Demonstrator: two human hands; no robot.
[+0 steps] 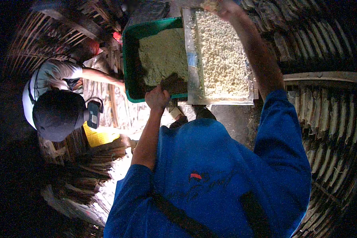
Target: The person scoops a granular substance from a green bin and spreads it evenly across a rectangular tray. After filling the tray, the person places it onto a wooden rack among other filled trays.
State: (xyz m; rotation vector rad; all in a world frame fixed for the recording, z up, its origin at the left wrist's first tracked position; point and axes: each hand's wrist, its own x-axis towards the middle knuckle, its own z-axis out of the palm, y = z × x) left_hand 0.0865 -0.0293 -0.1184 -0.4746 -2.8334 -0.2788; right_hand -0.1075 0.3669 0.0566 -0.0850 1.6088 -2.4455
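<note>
My left hand is closed on the near rim of a green plastic tub. A heap of pale, crumbly meal fills much of the tub. To the right of the tub lies a shallow tray lined with clear plastic sheet and spread with light, lumpy granules. My right hand is over the tray's far end, partly cut off by the upper picture edge. A blurred tan mass shows at its fingers; whether it is gripped is unclear.
At left a person in a dark cap reaches a forearm to the tub's left side. A yellow printed sack or sheet lies below. Slatted walls stand on both sides, with a wooden rail at right.
</note>
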